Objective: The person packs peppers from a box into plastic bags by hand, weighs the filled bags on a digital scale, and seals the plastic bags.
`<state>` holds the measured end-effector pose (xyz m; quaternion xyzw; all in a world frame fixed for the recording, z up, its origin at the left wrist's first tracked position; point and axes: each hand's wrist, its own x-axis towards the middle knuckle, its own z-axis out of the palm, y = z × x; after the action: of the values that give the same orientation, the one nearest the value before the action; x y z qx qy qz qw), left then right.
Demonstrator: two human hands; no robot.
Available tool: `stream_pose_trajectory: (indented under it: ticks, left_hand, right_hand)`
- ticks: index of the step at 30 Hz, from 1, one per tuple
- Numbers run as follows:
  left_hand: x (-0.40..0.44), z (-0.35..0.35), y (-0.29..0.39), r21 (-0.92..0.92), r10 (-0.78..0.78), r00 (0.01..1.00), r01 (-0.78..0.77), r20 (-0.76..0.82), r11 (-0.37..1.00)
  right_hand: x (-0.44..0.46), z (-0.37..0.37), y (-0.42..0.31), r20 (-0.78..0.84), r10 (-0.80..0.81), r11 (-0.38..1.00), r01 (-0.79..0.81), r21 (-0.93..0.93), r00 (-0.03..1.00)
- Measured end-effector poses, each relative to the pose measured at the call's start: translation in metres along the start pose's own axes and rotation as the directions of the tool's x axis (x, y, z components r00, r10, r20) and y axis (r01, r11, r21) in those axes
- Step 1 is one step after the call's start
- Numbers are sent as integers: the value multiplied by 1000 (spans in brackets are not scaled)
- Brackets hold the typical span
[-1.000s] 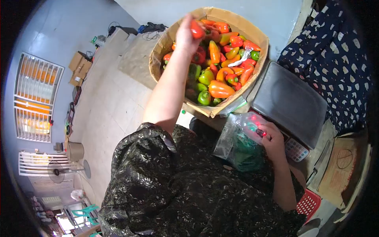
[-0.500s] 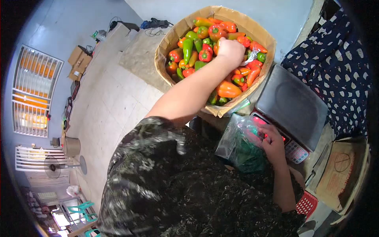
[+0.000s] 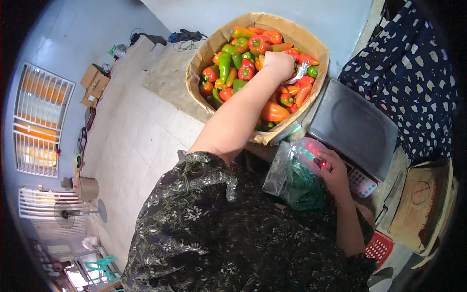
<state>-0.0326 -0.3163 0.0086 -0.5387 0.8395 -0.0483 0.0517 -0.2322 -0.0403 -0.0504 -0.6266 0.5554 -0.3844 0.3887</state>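
Mixed red, orange and green peppers point(image 3: 275, 111) fill a large paper-lined round container point(image 3: 194, 73). Over its right half, my left hand point(image 3: 280, 65) reaches down among the peppers, close to a crumpled piece of clear plastic point(image 3: 300, 72). The back of that hand shows, but its fingers are hidden. Lower down, my right hand point(image 3: 332, 167) is closed on the upper edge of a clear plastic bag point(image 3: 302, 179), which has green material in or behind it. The bag is beside a weighing scale point(image 3: 354, 129) with red lit digits.
Dark patterned cloth point(image 3: 406, 87) hangs at the upper right. Below it stand an open cardboard box point(image 3: 413, 207) and a red perforated basket point(image 3: 378, 247). To the left are a standing fan point(image 3: 64, 213), a bin point(image 3: 88, 189), cardboard boxes point(image 3: 94, 85) and barred windows point(image 3: 44, 119).
My left hand, which held a red pepper over the container's upper left, has moved right and down into the peppers. My right hand stays at the bag.
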Motion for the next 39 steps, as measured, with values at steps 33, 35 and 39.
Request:
stream_pose_trajectory:
  ticks: [33, 35, 39]
  left_hand:
    - [28, 5, 16, -493, -84, 944, -89, -318, 866]
    - [24, 0, 4, -590, -176, 928, -57, -329, 806]
    - [22, -6, -4, -930, -304, 927, -105, -219, 351]
  right_hand:
    - [3, -44, -23, -19, -69, 997, 70, 22, 997]
    - [2, -46, -19, -27, -68, 994, 70, 88, 997]
    - [1, -43, -19, -61, -118, 979, 126, 162, 991]
